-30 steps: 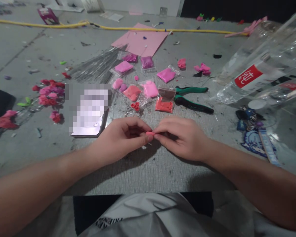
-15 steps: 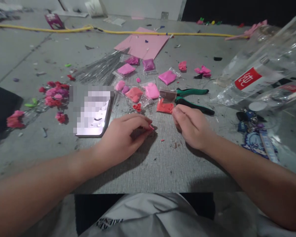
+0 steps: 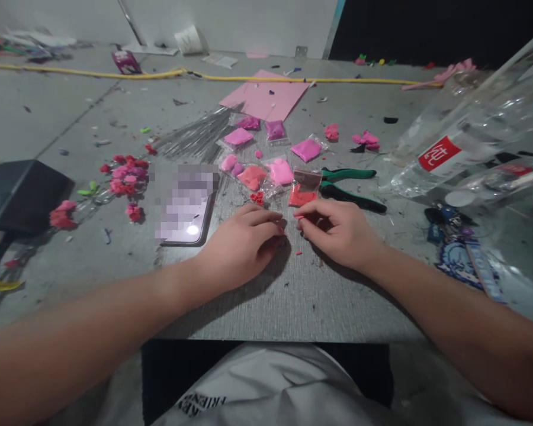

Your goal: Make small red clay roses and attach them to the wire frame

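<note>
My left hand (image 3: 249, 242) rests low over the grey table, its fingers curled and pressed around a small piece of red clay (image 3: 281, 232), mostly hidden. Opposite it, my right hand (image 3: 344, 231) pinches another bit of pinkish-red clay (image 3: 298, 216) between thumb and forefinger. A tiny red clay strip (image 3: 298, 253) lies on the table below the gap between the hands. Just beyond my right fingertips is a clear bag of red clay (image 3: 302, 195). A small red clay flower (image 3: 257, 198) sits past my left fingers.
Green-handled pliers (image 3: 353, 189) lie beyond my right hand; plastic bottles (image 3: 439, 154) and keychains (image 3: 457, 254) are at right. Left are a phone (image 3: 186, 207) and clay flowers (image 3: 127, 174). Bags of pink clay (image 3: 279, 171), wires (image 3: 195, 136) and pink paper (image 3: 266, 97) lie farther back.
My right hand has moved left toward my left hand, and clay now shows at its fingertips. The view has shifted, showing more of the table's left and far sides.
</note>
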`<state>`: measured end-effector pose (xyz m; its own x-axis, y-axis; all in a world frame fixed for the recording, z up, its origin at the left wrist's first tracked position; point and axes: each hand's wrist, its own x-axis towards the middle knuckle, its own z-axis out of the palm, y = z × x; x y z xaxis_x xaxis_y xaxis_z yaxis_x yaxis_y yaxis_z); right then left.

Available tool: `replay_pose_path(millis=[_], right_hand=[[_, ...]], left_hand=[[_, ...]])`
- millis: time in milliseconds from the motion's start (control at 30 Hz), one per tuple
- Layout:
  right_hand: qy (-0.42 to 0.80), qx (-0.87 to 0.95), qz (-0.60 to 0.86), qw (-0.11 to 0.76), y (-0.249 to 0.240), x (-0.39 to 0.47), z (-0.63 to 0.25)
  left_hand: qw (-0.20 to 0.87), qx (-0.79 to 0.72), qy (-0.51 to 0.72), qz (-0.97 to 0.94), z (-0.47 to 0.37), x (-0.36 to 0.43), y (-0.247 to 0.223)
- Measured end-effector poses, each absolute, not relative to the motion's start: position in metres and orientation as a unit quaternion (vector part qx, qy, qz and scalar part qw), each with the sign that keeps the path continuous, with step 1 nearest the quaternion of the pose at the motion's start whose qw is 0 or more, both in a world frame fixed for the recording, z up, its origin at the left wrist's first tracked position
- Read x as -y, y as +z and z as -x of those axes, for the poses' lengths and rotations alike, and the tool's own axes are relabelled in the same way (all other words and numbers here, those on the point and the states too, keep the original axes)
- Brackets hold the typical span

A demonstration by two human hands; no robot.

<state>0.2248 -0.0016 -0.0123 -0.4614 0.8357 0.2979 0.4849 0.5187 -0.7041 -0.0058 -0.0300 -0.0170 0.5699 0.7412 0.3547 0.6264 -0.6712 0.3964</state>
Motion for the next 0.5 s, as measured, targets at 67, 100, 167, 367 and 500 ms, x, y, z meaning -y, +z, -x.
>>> replay_pose_path(millis=[67, 100, 167, 367, 500], right_hand=[[0.281, 0.804, 0.414, 0.322, -0.012, 0.004, -0.223], [0.288, 0.798, 0.418, 0.325, -0.011, 0.005, -0.223], [0.296, 0.784, 0.429, 0.337, -0.008, 0.008, -0.221], [0.195, 0.806, 0.435, 0.350, 0.003, 0.012, -0.221], [0.207, 0.804, 0.436, 0.347, 0.001, 0.011, -0.224]], left_hand=[[0.117, -0.396, 0.251, -0.876, 0.006, 0.031, -0.014], [0.123, -0.397, 0.252, -0.874, 0.006, 0.032, -0.013], [0.138, -0.398, 0.254, -0.870, 0.007, 0.033, -0.011], [0.074, -0.458, 0.219, -0.859, 0.008, 0.040, -0.006], [-0.050, -0.556, 0.208, -0.803, 0.010, 0.045, 0.000]])
